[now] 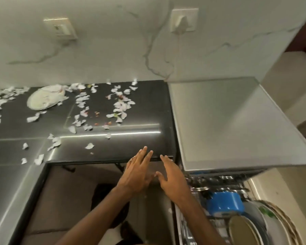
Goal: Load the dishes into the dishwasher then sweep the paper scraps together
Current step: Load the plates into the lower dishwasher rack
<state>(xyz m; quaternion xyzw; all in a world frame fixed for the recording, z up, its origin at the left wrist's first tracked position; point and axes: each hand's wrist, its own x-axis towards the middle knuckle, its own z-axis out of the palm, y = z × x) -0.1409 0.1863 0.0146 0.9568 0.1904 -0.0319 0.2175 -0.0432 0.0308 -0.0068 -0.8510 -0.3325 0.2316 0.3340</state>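
Several white paper scraps [120, 106] lie scattered over the dark countertop [113, 144]. A white plate [44, 99] with crumpled paper on it sits at the back left of the counter. My left hand [136, 172] and my right hand [170, 175] hover side by side at the counter's front edge, fingers straight and spread, holding nothing. Below at the right, the pulled-out dishwasher rack [189, 225] holds a blue bowl [224, 202] and several plates [258, 225] standing on edge.
The dishwasher's steel top [228, 124] adjoins the counter on the right. Two wall sockets [60, 28] sit on the marble backsplash, and a cord hangs from the right one. A dark object lies on the floor under the counter edge.
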